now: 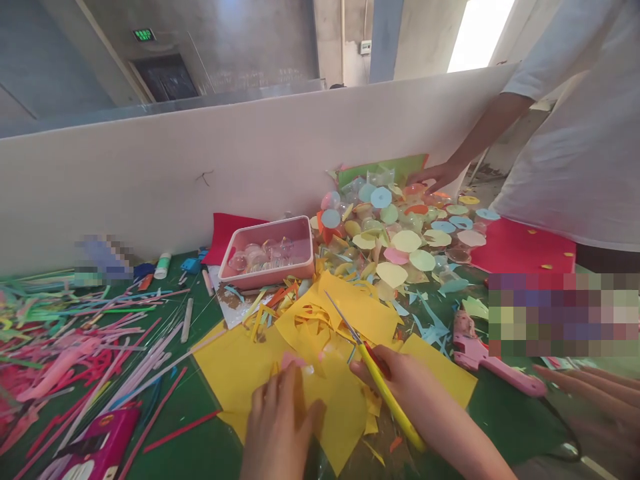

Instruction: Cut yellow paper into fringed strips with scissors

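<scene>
My right hand (400,387) grips yellow-handled scissors (373,370) with red inner loops, the blades pointing up and left over a pile of yellow paper (345,313). My left hand (280,420) lies fingers forward on a yellow sheet (240,367), with a small clear plastic dome (310,363) just beyond its fingertips. Whether the fingers pinch the dome or the paper is hard to tell. Cut yellow scraps lie around both hands.
A pink tray (270,250) holds clear domes. Behind it lies a heap of coloured paper discs (405,227). A pink glue gun (480,353) rests at right. Coloured strips (75,347) cover the left. Another person in white (575,133) touches green paper. A white partition (200,173) backs the table.
</scene>
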`<action>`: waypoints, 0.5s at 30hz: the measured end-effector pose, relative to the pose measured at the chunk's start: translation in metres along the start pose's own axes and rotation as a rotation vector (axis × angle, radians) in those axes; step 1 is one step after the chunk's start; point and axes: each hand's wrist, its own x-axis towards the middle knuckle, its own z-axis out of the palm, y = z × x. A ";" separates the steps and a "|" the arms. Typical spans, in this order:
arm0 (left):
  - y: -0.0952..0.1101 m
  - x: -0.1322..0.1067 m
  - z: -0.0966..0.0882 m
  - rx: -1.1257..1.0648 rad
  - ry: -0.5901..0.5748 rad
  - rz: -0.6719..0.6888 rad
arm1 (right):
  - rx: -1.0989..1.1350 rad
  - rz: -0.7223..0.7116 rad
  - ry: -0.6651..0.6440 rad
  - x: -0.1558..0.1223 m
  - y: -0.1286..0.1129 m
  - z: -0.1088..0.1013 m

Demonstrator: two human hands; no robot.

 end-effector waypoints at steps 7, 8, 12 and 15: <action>0.020 0.004 0.004 -0.029 -0.140 -0.037 | -0.071 0.025 0.011 -0.001 0.000 0.000; 0.017 0.004 -0.002 -0.067 -0.154 -0.048 | -0.108 0.036 0.027 0.001 0.001 0.001; 0.008 0.002 -0.029 -0.190 -0.154 -0.042 | -0.276 0.039 0.116 0.013 0.002 0.011; 0.009 0.005 -0.036 -0.049 -0.056 -0.046 | -0.389 -0.006 0.183 0.022 0.000 0.018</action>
